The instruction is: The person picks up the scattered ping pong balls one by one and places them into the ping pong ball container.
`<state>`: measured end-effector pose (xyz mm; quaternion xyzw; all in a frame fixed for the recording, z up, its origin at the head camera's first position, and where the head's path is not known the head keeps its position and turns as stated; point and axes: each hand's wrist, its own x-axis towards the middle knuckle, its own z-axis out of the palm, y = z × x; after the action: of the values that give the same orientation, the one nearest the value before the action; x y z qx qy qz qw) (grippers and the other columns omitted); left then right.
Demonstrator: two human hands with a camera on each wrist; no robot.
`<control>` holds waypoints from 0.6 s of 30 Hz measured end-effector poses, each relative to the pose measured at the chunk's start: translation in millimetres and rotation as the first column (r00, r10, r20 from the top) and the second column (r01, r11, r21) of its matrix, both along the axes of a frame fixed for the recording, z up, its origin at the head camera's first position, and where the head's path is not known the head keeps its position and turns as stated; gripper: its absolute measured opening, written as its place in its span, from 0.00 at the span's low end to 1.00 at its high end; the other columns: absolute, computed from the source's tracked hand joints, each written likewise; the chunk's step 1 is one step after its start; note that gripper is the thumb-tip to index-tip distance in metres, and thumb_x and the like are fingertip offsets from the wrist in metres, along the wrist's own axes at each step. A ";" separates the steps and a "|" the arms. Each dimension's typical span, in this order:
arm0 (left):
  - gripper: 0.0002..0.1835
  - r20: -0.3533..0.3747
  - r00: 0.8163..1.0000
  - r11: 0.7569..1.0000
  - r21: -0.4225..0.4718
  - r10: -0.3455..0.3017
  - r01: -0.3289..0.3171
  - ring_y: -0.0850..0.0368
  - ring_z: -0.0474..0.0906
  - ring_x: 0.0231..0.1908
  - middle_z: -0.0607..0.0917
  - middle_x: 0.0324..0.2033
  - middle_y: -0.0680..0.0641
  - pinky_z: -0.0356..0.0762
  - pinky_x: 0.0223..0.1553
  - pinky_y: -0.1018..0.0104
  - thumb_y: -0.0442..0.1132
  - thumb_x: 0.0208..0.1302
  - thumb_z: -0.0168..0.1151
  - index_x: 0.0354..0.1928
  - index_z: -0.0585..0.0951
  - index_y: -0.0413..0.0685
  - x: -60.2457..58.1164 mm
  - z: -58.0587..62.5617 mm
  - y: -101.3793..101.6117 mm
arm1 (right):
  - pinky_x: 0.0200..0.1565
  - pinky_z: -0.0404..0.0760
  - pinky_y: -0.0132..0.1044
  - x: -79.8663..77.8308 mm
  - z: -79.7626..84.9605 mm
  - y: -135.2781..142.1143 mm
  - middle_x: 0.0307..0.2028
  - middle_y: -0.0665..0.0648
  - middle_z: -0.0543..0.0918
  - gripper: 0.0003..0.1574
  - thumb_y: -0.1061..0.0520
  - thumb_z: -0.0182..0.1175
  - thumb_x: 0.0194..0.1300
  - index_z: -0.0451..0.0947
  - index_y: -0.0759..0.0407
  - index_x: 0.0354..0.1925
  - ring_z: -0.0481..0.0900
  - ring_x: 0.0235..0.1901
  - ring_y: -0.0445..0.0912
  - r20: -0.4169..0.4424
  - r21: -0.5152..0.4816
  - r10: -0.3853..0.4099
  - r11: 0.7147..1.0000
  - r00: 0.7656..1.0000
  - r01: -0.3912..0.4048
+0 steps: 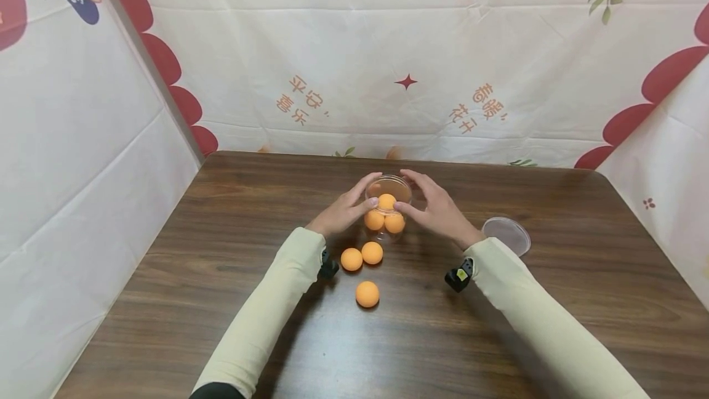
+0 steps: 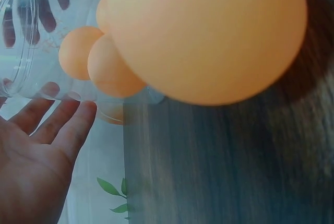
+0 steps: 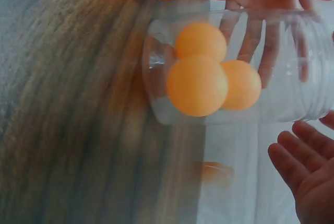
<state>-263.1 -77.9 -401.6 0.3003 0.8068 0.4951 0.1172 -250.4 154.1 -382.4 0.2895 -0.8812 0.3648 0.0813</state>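
A clear plastic jar point(image 1: 389, 187) stands upright on the table with three orange ping-pong balls point(image 1: 386, 202) inside, its mouth uncovered. My left hand point(image 1: 344, 209) holds its left side near the rim, thumb in front and fingers curving behind. From the opposite side my right hand point(image 1: 443, 211) holds it the same way. In the right wrist view, the right fingertips point(image 3: 292, 140) lie at the wall of the jar point(image 3: 282, 98). Three loose ping-pong balls, one point(image 1: 351, 259) beside another point(image 1: 372, 253) and a third point(image 1: 367, 294), lie in front of the jar.
A round clear lid point(image 1: 506, 236) lies flat on the brown wooden table point(image 1: 232, 245), right of my right wrist. White printed cloth point(image 1: 354, 66) hangs behind the table and along both sides. One loose ball point(image 2: 209, 36) looms large before the left wrist camera.
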 end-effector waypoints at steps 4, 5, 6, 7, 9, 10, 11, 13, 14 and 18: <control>0.31 0.003 1.000 1.000 -0.001 0.009 -0.009 0.44 0.60 0.69 0.62 0.70 0.40 0.61 0.64 0.43 0.50 0.75 0.42 0.75 0.48 0.63 -0.3 -1.8 -0.1 | 0.57 0.73 0.52 -0.9 -6.1 0.2 0.60 0.65 0.71 0.41 0.53 0.63 0.63 0.59 0.63 0.69 0.73 0.58 0.58 0.047 -0.022 0.015 1.000 0.999 -0.014; 0.31 0.003 1.000 1.000 -0.001 0.011 -0.011 0.44 0.60 0.68 0.62 0.70 0.40 0.61 0.64 0.43 0.51 0.74 0.42 0.74 0.48 0.64 -0.3 -2.5 -0.2 | 0.57 0.74 0.52 -0.9 -7.1 0.1 0.61 0.65 0.71 0.41 0.53 0.63 0.64 0.59 0.63 0.69 0.73 0.58 0.59 0.057 -0.027 0.019 0.999 0.998 -0.018; 0.31 0.004 1.000 1.000 -0.001 0.013 -0.013 0.44 0.61 0.68 0.62 0.70 0.40 0.62 0.64 0.43 0.52 0.74 0.42 0.74 0.48 0.65 -0.3 -2.9 -0.3 | 0.56 0.74 0.53 -0.7 -8.3 -0.2 0.61 0.66 0.71 0.40 0.53 0.62 0.64 0.59 0.63 0.69 0.73 0.58 0.59 0.064 -0.031 0.020 0.999 0.998 -0.018; 0.31 0.002 1.000 1.000 -0.001 0.013 -0.013 0.43 0.61 0.68 0.61 0.70 0.40 0.62 0.64 0.42 0.53 0.74 0.42 0.74 0.48 0.64 -0.3 -3.3 -0.4 | 0.56 0.74 0.53 -0.3 -8.9 -0.6 0.61 0.66 0.71 0.40 0.52 0.61 0.65 0.58 0.62 0.69 0.73 0.58 0.59 0.072 -0.039 0.022 0.999 0.997 -0.019; 0.31 -0.001 1.000 1.000 0.001 0.013 -0.013 0.43 0.61 0.68 0.61 0.70 0.39 0.62 0.64 0.42 0.53 0.74 0.42 0.75 0.48 0.62 0.1 -3.6 -0.4 | 0.57 0.74 0.54 0.3 -11.4 -1.1 0.62 0.66 0.70 0.40 0.52 0.60 0.66 0.58 0.61 0.70 0.73 0.59 0.60 0.078 -0.059 0.024 0.998 0.997 -0.019; 0.31 -0.004 1.000 1.000 -0.001 0.016 -0.016 0.44 0.62 0.68 0.61 0.70 0.40 0.62 0.63 0.42 0.52 0.74 0.42 0.75 0.48 0.62 0.3 -3.6 -0.2 | 0.57 0.73 0.54 0.3 -12.9 -1.3 0.62 0.66 0.70 0.40 0.52 0.60 0.66 0.57 0.61 0.70 0.72 0.59 0.61 0.083 -0.072 0.025 0.997 0.996 -0.019; 0.31 -0.007 1.000 1.000 -0.005 0.019 -0.019 0.44 0.62 0.67 0.61 0.70 0.41 0.63 0.63 0.42 0.53 0.74 0.42 0.75 0.48 0.62 0.4 -3.8 0.0 | 0.57 0.73 0.55 0.4 -14.4 -1.5 0.62 0.65 0.70 0.40 0.51 0.59 0.66 0.57 0.60 0.70 0.72 0.59 0.60 0.091 -0.085 0.024 0.996 0.996 -0.016; 0.31 -0.013 1.000 1.000 -0.006 0.024 -0.024 0.44 0.62 0.67 0.62 0.70 0.42 0.63 0.63 0.42 0.52 0.74 0.42 0.75 0.47 0.61 0.7 -3.8 0.6 | 0.57 0.72 0.55 1.4 -17.3 -2.1 0.65 0.64 0.68 0.39 0.52 0.59 0.67 0.57 0.57 0.71 0.72 0.60 0.60 0.113 -0.123 0.024 0.992 0.993 -0.010; 0.31 -0.015 1.000 1.000 -0.007 0.028 -0.028 0.45 0.62 0.68 0.62 0.70 0.43 0.63 0.63 0.43 0.52 0.74 0.42 0.75 0.48 0.62 0.9 -3.9 1.0 | 0.58 0.72 0.56 1.3 -19.9 -2.4 0.66 0.63 0.67 0.39 0.52 0.58 0.67 0.56 0.57 0.71 0.71 0.60 0.60 0.122 -0.145 0.026 0.989 0.992 -0.008; 0.31 -0.028 0.999 0.999 0.001 0.038 -0.038 0.45 0.62 0.68 0.63 0.70 0.43 0.63 0.63 0.43 0.50 0.75 0.43 0.75 0.48 0.60 1.4 -4.8 1.1 | 0.59 0.70 0.57 2.6 -25.5 -7.2 0.69 0.62 0.63 0.38 0.59 0.57 0.67 0.56 0.57 0.71 0.68 0.63 0.62 0.156 -0.242 0.035 0.970 0.987 0.004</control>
<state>-261.8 -76.8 -406.4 0.2916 0.8139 0.4932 0.0965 -247.8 146.9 -407.9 0.2544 -0.8316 0.4919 0.0425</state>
